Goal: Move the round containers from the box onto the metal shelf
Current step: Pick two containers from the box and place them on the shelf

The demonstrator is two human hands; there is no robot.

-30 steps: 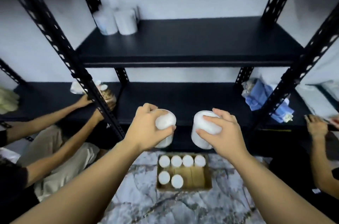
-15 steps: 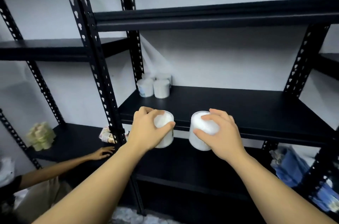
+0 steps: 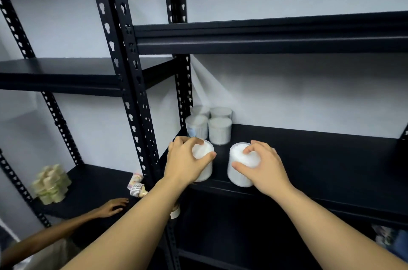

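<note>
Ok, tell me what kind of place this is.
Probably a stockroom or storage area: black slotted-post metal shelving against a bare wall, white round containers grouped in its back corner, and another person's hand working at the neighbouring bay.

Left container point(image 3: 204, 159) half hidden behind left hand point(image 3: 184, 162); bottom-right items point(image 3: 388, 238) blurred.

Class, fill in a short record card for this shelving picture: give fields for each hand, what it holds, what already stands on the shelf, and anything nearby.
left hand: grips a white round container from above
right hand: grips a second white round container
metal shelf: black; four round containers stand at its back left corner
nearby: another person's hand rests on a lower shelf to the left
box: not in view
</note>
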